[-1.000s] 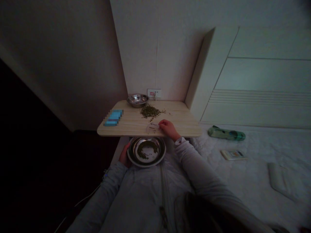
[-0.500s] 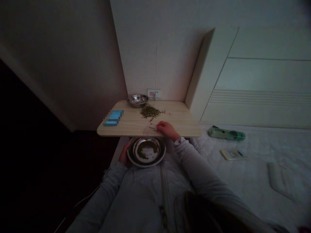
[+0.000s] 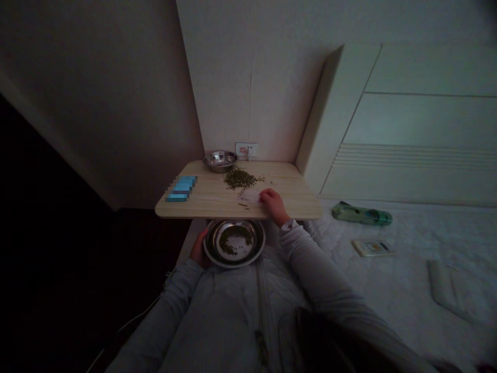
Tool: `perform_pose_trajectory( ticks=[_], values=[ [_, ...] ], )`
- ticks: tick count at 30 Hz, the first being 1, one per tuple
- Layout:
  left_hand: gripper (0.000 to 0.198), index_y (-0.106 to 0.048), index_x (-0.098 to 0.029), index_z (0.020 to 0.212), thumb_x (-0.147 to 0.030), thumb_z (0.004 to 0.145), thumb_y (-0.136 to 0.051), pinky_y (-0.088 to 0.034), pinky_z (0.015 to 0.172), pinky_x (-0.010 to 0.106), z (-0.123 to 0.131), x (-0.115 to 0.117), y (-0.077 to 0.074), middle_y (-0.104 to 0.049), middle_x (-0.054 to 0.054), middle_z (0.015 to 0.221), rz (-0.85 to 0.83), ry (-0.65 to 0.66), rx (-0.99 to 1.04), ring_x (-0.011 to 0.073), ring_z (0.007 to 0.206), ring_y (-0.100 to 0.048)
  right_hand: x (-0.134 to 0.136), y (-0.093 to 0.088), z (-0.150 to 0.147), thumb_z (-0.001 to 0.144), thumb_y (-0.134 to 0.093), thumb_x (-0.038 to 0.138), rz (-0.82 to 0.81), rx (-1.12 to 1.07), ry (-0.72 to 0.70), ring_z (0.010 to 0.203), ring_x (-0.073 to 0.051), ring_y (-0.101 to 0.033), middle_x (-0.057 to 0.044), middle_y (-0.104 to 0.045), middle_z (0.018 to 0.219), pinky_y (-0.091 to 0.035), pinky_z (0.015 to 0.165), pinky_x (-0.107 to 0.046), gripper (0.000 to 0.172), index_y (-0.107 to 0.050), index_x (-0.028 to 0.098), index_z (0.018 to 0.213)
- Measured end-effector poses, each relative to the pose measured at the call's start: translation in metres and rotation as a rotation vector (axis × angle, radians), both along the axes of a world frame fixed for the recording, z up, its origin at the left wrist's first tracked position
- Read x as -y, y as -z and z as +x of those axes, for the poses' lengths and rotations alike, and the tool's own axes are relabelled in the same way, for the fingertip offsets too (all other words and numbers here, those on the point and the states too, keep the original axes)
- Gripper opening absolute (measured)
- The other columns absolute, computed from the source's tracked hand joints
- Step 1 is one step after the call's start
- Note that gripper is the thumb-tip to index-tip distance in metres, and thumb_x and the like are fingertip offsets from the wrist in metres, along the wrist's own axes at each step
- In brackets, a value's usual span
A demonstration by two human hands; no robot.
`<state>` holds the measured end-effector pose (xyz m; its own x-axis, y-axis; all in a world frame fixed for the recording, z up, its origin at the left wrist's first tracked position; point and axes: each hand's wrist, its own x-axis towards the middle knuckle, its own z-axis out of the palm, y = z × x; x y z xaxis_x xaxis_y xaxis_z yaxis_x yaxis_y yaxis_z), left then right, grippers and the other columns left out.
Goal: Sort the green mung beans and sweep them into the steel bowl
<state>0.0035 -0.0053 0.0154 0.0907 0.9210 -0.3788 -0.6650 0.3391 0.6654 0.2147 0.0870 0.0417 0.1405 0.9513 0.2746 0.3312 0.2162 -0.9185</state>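
Note:
My left hand [image 3: 199, 250] is closed on the left rim of a steel bowl [image 3: 234, 265], which sits at my lap against the table's front edge. Small green beans [image 3: 236, 232] lie in a curve on the bowl's bottom. Over the table, my right hand [image 3: 274, 206] pinches a thin, clear plastic piece [image 3: 250, 196]; its exact kind cannot be made out. Just beyond it spreads a heap of green beans [image 3: 240, 179], with a few dark bits [image 3: 244, 205] near the front edge.
A second steel bowl [image 3: 219, 162] stands at the back of the wooden table [image 3: 205, 199]. A blurred blue item [image 3: 181, 188] lies at the left. On the bed [image 3: 411, 238] to the right are a green bottle [image 3: 362, 214] and a phone-like object [image 3: 373, 248]. A wall socket [image 3: 246, 149] is behind.
My right hand has moved slightly away from me and to the right with the clear plastic piece. The left hand and the bowl it holds have stayed put.

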Motion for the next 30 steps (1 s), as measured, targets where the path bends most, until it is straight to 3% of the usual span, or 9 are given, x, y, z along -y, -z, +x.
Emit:
perform_pose_trajectory(
  ticks=[11, 16, 21, 30],
  values=[
    [0.032, -0.063, -0.011, 0.082, -0.030, 0.074, -0.039, -0.036, 0.087, 0.030, -0.001, -0.002, 0.002, -0.068, 0.005, 0.078, -0.014, 0.014, 0.015, 0.0194, 0.091, -0.055, 0.005, -0.008, -0.002, 0.062, -0.039, 0.026, -0.030, 0.066, 0.059, 0.053, -0.009, -0.044, 0.002, -0.052, 0.054, -0.033, 0.055, -0.021, 0.015, -0.049, 0.016, 0.059],
    [0.033, -0.062, -0.011, 0.088, -0.029, 0.074, -0.039, -0.037, 0.087, 0.028, -0.001, -0.002, 0.003, -0.067, 0.006, 0.080, 0.006, 0.018, 0.028, 0.0186, 0.091, -0.055, 0.004, -0.010, 0.019, 0.061, -0.040, 0.026, -0.044, 0.091, 0.059, 0.050, -0.008, -0.041, 0.003, -0.050, 0.051, -0.031, 0.053, -0.022, 0.015, -0.049, 0.016, 0.056],
    [0.030, -0.064, -0.011, 0.081, -0.027, 0.074, -0.039, -0.039, 0.083, 0.029, -0.001, -0.002, 0.004, -0.067, 0.004, 0.066, -0.001, -0.015, -0.003, 0.0184, 0.082, -0.059, 0.011, -0.010, 0.039, 0.061, -0.040, 0.026, -0.059, 0.157, 0.097, 0.049, -0.009, -0.042, 0.002, -0.050, 0.050, -0.031, 0.051, -0.022, 0.016, -0.049, 0.016, 0.054],
    [0.029, -0.064, -0.011, 0.081, -0.027, 0.074, -0.041, -0.040, 0.081, 0.027, 0.000, -0.002, 0.004, -0.067, 0.004, 0.067, 0.001, -0.032, -0.010, 0.0166, 0.078, -0.060, 0.014, -0.007, 0.032, 0.060, -0.041, 0.025, -0.055, 0.218, 0.102, 0.051, -0.009, -0.045, 0.002, -0.053, 0.051, -0.032, 0.052, -0.021, 0.014, -0.051, 0.016, 0.057]
  ],
)
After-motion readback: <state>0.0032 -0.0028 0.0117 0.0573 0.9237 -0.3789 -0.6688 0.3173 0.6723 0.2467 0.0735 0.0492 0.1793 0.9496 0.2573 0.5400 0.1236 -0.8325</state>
